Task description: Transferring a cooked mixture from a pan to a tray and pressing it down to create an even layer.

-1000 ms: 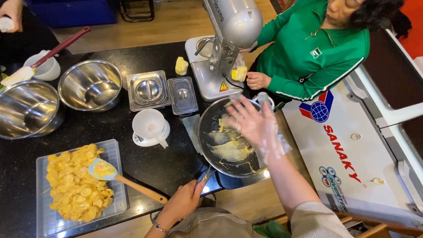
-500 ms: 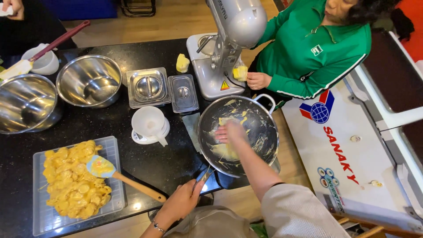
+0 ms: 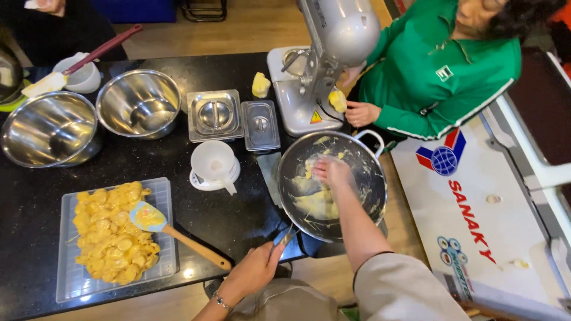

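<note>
My right hand (image 3: 330, 169) reaches down into a large steel mixer bowl (image 3: 375, 196), its fingers curled into the pale yellow dough (image 3: 315, 205) smeared over the bottom. My left hand (image 3: 253, 273) is at the table's near edge and pinches the small metal handle (image 3: 288, 238) at the bowl's lower left rim. The bowl stands at the right end of the black table (image 3: 238, 214).
A clear tray (image 3: 65, 279) of yellow pieces with a wooden-handled spatula (image 3: 148, 217) lies at the left. Two steel bowls (image 3: 47, 128) (image 3: 140, 104), two lidded steel containers (image 3: 214, 116) and a white cup (image 3: 213, 160) stand behind. A stand mixer (image 3: 333, 35) is beside a person in green (image 3: 440, 77).
My right hand, spread above the bowl before, has dropped into it and closed on the dough. My left hand has stayed at the bowl's handle.
</note>
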